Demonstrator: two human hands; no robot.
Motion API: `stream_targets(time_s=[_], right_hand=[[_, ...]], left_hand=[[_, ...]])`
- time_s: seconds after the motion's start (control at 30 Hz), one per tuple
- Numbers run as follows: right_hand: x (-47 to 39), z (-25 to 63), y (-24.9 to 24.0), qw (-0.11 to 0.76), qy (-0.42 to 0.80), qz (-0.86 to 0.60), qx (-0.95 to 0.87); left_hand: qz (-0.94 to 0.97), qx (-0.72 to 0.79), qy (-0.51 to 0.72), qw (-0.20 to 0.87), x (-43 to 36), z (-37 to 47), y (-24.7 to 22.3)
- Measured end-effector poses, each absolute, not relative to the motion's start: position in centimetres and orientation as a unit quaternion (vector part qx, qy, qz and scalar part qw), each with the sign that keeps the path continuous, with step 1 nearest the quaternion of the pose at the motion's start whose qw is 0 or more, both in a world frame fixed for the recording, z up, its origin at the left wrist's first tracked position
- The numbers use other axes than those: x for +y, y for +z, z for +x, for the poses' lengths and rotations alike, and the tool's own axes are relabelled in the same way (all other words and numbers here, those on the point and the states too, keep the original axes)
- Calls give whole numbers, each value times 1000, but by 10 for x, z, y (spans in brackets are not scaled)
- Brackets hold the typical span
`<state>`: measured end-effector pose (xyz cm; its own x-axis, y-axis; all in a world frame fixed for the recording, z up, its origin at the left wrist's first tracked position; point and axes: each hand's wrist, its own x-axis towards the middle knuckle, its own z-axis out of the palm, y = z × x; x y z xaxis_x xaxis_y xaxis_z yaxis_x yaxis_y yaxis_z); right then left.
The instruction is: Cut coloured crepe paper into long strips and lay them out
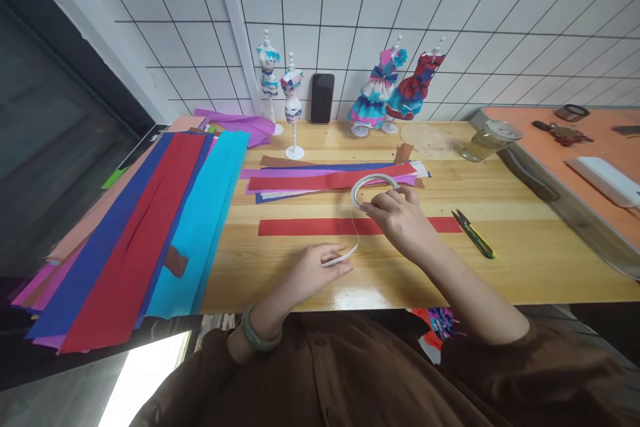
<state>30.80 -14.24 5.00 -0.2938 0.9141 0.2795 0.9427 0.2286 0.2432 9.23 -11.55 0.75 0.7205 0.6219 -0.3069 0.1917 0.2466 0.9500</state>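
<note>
My right hand [400,217] grips a roll of thin white tape [356,192] by its near right side, above the table. A narrow length of tape [358,233] hangs off the roll and curves down to my left hand [320,272], whose fingers are closed on its end. Under my right hand a long red crepe-paper strip [305,227] lies flat across the wood. Yellow-green thread snips [475,235] rest at that strip's right end. Behind the roll is a loose pile of red, blue, purple, white and brown strips [295,183].
Wide crepe-paper sheets [135,233] cover the table's left side and overhang its front edge. Small dress forms [293,103] and a phone [322,99] stand along the tiled wall. At the right are a lidded glass cup [487,141] and an orange surface [550,140].
</note>
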Motion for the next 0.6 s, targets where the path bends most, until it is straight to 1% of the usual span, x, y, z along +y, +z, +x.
stream_targets(time_s=[0.13,0.2,0.4,0.6], right_hand=[[-143,298,58,27,-178,-601,-779],[-143,294,61,21,-171,-607,-776],[-142,299,61,18,-161,-611,-775],[-144,314,49,43,-128,-607,-784]], left_hand=[[662,319,157,660,-115,97,14],[677,304,163,650,-115,99,13],[683,295,156,650,-111,95,1],[651,300,149,682,-99,73,7]])
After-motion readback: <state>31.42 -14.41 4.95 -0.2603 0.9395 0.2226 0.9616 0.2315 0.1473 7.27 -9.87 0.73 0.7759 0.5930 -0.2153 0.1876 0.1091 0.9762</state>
